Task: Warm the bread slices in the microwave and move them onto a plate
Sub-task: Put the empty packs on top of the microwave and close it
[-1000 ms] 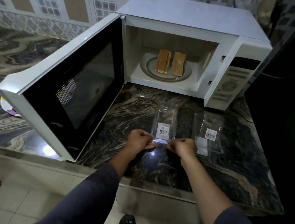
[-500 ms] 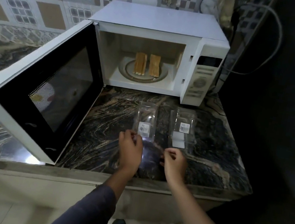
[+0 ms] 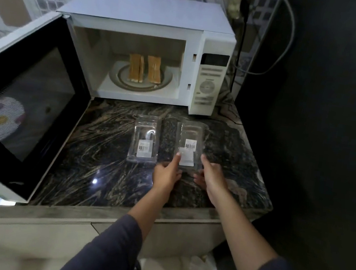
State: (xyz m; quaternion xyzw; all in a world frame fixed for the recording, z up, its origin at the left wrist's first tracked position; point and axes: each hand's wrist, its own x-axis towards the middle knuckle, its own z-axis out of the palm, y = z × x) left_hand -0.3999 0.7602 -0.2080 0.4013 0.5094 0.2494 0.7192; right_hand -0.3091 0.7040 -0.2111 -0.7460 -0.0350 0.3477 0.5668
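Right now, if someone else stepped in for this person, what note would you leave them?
Left hand and right hand: both at the near end of the right clear packet, touching it; grip unclear.
Bread slices: on the turntable inside the open microwave.
Done: bread is in.
Left: warming, if not yet done, then slices onto a plate.
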